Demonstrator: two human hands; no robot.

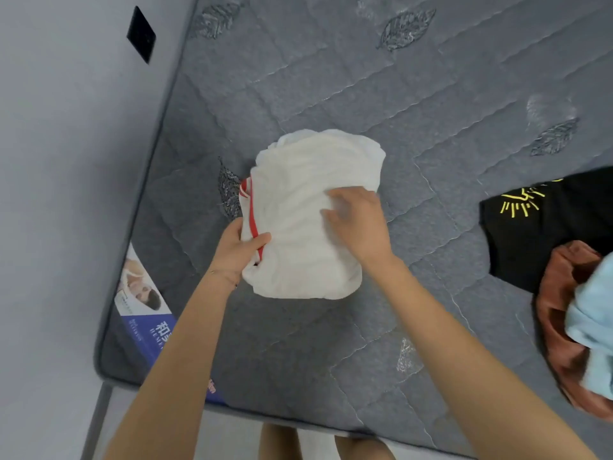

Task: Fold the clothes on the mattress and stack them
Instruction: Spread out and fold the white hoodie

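The white garment [305,180] lies folded into a thick bundle near the middle of the grey quilted mattress [365,94], with a strip of red trim [253,214] showing along its 9 o'clock edge. The left hand [237,250] grips that edge at about 8 o'clock - thumb laid over the top by the trim, fingers curled under the cloth. The right hand [358,220] rests on top of the bundle toward 3 o'clock, fingers stretched out and slightly spread, flat against the fabric and holding nothing; it is a little blurred.

Well apart at 3 o'clock from the bundle lies a black shirt [544,240] with a yellow print. A rust-coloured garment [557,313] lies partly on it at 4 o'clock, with a light blue garment [593,320] on top - both crumpled. At 8 o'clock a printed label [146,307] sits at the mattress edge, and at 11 o'clock a black plate [141,34] is fixed on the wall [49,161].
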